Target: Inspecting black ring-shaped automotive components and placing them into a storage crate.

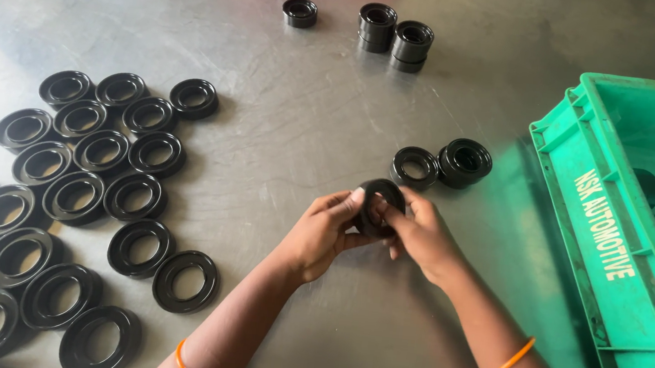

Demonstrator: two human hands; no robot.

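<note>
Both my hands meet over the middle of a steel table (310,116) and hold one black rubber ring seal (378,195) between them. My left hand (322,233) grips its left side with thumb and fingers. My right hand (420,236) pinches its right side. Each wrist wears an orange bangle. Just beyond the hands lie two more black seals, one flat (414,166) and one tilted (465,162).
Several larger black ring seals (79,197) lie spread over the left of the table. Three small seal stacks (378,27) stand at the far middle. A green plastic crate (625,243) sits at the right, with dark parts and a plastic bag inside.
</note>
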